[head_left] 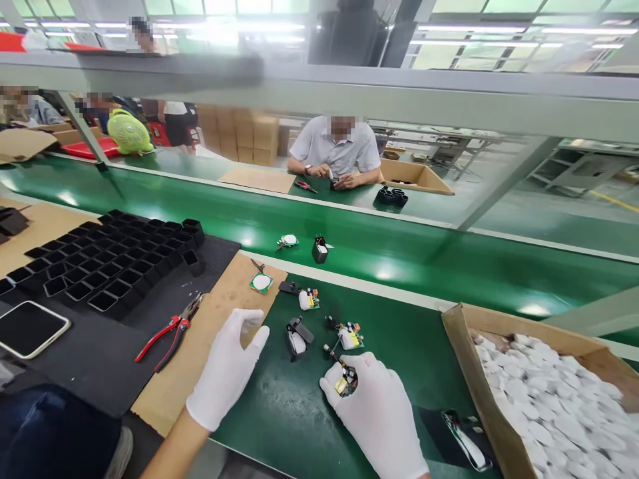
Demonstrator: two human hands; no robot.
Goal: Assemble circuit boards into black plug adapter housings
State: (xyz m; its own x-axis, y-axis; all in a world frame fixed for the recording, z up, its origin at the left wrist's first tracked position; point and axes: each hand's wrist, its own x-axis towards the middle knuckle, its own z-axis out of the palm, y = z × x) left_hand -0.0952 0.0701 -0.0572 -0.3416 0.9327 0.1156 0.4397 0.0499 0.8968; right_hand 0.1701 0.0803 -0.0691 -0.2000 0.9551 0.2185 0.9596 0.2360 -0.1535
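My right hand (379, 409), in a white glove, has its thumb and fingers closed round a small circuit board (345, 384) with a yellow part. Just beyond it lies another circuit board (350, 336) with a white pad and wires. My left hand (224, 369), gloved too, hovers by the cardboard sheet's edge with thumb and fingers apart and nothing between them. Between the hands sits a black housing (298, 338) with a white pad inside. Farther off are a third board (308, 299) and a green board with a round white pad (261, 283).
Red-handled pliers (172, 332) lie left of my left hand, near a phone (32, 329) and rows of black housings (124, 266). A cardboard box (462, 352) of white pads stands at right, beside a filled housing (464, 439). A co-worker (337, 150) sits across the green belt (389, 256).
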